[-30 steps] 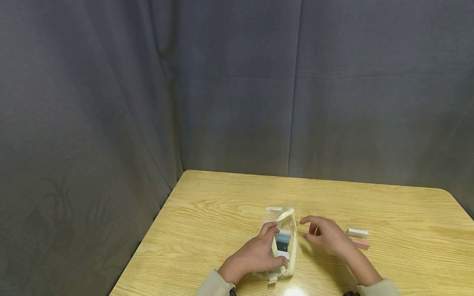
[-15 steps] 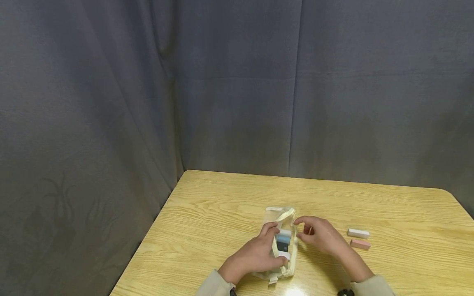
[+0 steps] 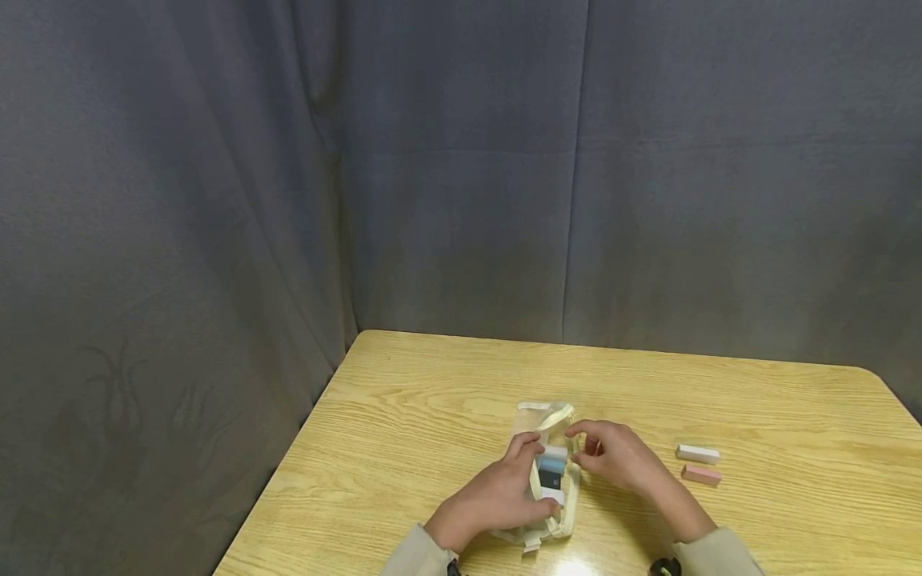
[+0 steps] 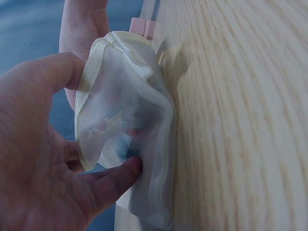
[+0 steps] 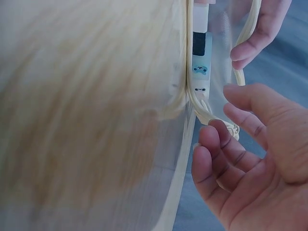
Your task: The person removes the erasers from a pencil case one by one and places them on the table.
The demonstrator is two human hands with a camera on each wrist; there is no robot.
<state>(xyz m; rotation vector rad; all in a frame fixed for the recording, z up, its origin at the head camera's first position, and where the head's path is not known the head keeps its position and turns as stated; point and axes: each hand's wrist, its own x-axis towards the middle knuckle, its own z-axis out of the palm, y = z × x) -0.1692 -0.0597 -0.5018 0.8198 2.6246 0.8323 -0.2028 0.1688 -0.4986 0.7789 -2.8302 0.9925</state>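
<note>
A see-through mesh pouch (image 3: 571, 508) with a cream zipper edge lies unzipped on the table, its mouth spread wide. My left hand (image 3: 497, 496) grips its left edge; in the left wrist view, fingers (image 4: 118, 180) press on the mesh (image 4: 159, 125). Inside sit several small eraser-like blocks in a row, among them a blue block (image 3: 553, 464), a black block (image 3: 549, 480) and a white block (image 3: 552, 496). At the right rim, my right hand (image 3: 623, 460) has its fingers bent and thumb apart, fingertips right at the zipper edge (image 5: 204, 115).
To the right of my right hand, a white block (image 3: 697, 454) and a pink block (image 3: 701, 475) lie side by side on the wooden table (image 3: 432, 392). A dark curtain (image 3: 461, 200) hangs behind the table and along its left side.
My right hand has moved left from beside the pouch to its right rim. The left hand stays on the pouch, and the blocks have kept their places.
</note>
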